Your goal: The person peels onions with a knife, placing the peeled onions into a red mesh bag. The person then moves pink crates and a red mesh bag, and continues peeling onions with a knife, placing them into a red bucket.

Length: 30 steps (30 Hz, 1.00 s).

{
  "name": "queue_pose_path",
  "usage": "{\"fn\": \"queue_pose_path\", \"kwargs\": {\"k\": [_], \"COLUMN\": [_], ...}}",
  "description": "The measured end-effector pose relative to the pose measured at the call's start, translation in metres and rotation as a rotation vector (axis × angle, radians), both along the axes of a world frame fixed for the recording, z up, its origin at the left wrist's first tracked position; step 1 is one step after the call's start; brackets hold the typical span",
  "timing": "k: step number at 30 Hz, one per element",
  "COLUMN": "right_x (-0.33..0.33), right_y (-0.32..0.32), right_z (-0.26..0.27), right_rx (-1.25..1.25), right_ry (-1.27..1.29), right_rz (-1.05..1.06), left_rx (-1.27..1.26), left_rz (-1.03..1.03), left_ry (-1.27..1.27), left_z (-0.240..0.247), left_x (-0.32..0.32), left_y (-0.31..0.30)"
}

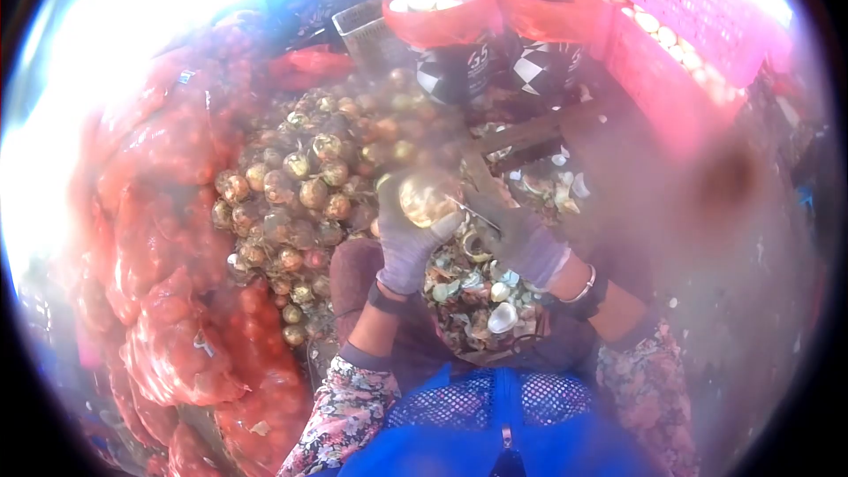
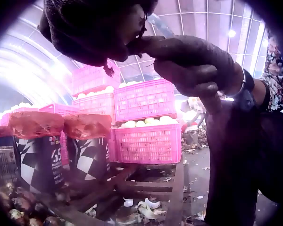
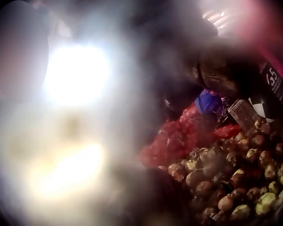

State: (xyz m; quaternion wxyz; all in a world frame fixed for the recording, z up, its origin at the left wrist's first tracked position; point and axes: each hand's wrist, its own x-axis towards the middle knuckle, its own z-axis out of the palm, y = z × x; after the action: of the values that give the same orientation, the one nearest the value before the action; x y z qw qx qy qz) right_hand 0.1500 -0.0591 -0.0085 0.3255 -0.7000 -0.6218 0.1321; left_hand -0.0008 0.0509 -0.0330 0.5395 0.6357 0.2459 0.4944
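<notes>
In the head view a gloved left hand (image 1: 406,252) holds a pale yellow onion (image 1: 426,198) from below and the side. The gloved right hand (image 1: 530,249) grips a small knife (image 1: 466,208), its thin blade close against the onion's right side; the handle is hidden in the fingers. The left wrist view has the left hand (image 2: 94,30) dark at the top and the right hand (image 2: 193,66) with curled fingers meeting it. Glare and blur cover much of the right wrist view, where I cannot make out the hands clearly.
Unpeeled onions (image 1: 314,193) lie heaped at the left, beside red mesh sacks (image 1: 177,336). Peels and scraps (image 1: 477,300) lie below the hands. Beyond stand two red-lined buckets (image 1: 452,66), one holding white onions, a wooden frame (image 2: 174,202) and pink crates (image 2: 148,146).
</notes>
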Motion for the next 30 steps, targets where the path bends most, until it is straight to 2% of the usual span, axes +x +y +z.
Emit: {"fn": "queue_pose_path", "kwargs": {"k": [7,10,13,16,19,21,24,27,30], "right_x": [-0.001,0.008,0.012,0.009,0.010,0.012,0.013,0.012,0.000], "right_y": [0.001,0.007,0.008,0.010,0.009,0.011,0.010,0.009,0.013], "right_z": [0.012,-0.022,-0.015,-0.009,-0.012,-0.049,-0.061,-0.075,-0.061], "right_rx": [-0.231,-0.062,-0.131,-0.279,-0.387,-0.335,-0.362,-0.277,-0.370], "right_ry": [-0.121,-0.227,-0.263,-0.400,-0.148,-0.193,-0.260,-0.171,-0.271], "right_rz": [-0.027,0.021,0.053,0.008,0.053,0.117,0.176,0.121,0.039], "left_rx": [0.064,0.160,-0.015,-0.610,-0.204,-0.035,0.210,0.088,-0.504], "left_rz": [0.017,0.017,-0.096,-0.385,-0.209,-0.131,-0.026,-0.013,-0.330], "left_ry": [0.012,0.051,0.039,-0.324,-0.194,-0.043,0.096,0.132,-0.216], "left_z": [0.006,-0.007,-0.014,0.009,-0.005,-0.021,-0.018,-0.024,0.002], "left_x": [0.000,0.000,-0.002,-0.003,0.003,0.005,0.008,0.005,0.003], "left_y": [-0.013,-0.009,-0.007,-0.028,-0.026,-0.021,-0.018,-0.018,-0.031]}}
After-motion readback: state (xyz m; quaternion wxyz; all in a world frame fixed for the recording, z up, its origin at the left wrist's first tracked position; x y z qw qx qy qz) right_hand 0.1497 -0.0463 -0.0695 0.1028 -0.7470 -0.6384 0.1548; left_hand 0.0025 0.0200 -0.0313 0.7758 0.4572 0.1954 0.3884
